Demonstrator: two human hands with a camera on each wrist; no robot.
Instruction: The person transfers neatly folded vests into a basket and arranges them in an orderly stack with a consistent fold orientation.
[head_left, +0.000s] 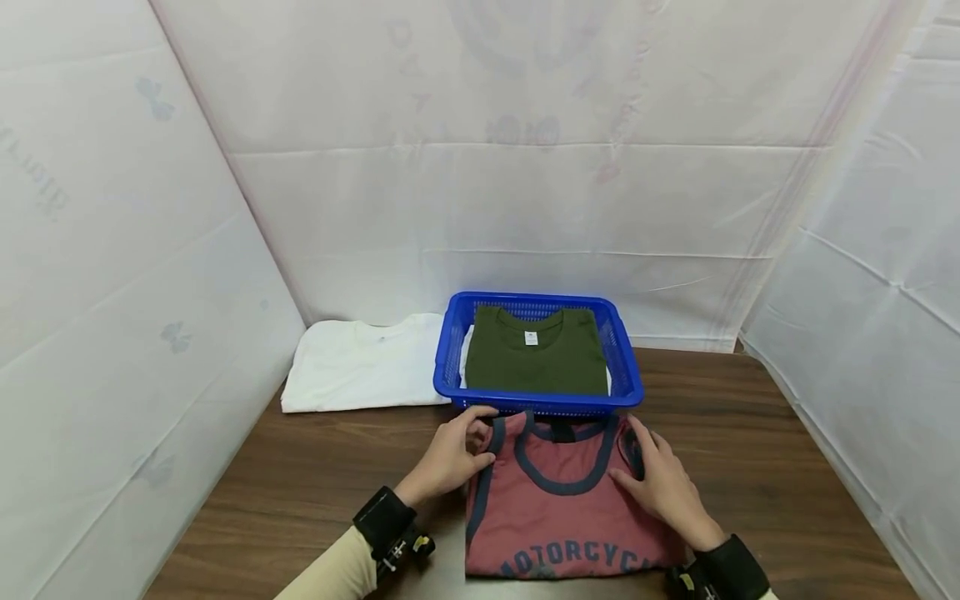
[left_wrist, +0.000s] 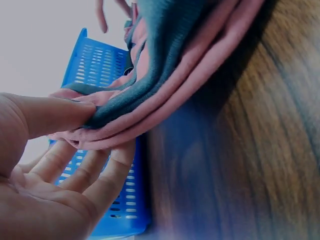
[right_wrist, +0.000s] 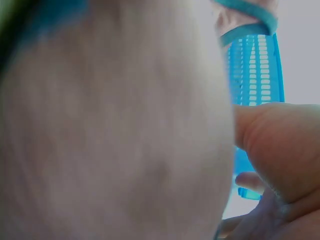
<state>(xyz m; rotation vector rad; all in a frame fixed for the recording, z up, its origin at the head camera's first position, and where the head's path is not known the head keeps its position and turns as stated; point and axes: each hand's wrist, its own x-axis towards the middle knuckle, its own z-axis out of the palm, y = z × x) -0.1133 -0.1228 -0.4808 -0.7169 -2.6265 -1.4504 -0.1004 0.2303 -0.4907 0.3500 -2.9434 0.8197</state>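
A folded red T-shirt [head_left: 566, 508] with dark blue trim and "MOTORCYC" lettering is in front of the blue basket. My left hand [head_left: 452, 457] pinches its upper left edge, thumb on top and fingers beneath; the left wrist view shows the layered fabric [left_wrist: 165, 82] between them. At the upper right corner, my right hand [head_left: 663, 479] grips the shirt, with the thumb on the front. In the right wrist view, blurred cloth [right_wrist: 120, 130] covers much of the frame and hides that hand's fingertips.
Behind the shirt stands the blue basket [head_left: 637, 390], holding a folded dark green T-shirt [head_left: 536, 362] over white cloth. A folded white T-shirt [head_left: 367, 367] lies left of it on the wooden table [head_left: 315, 467]. White sheets [head_left: 525, 208] hang at the back and both sides.
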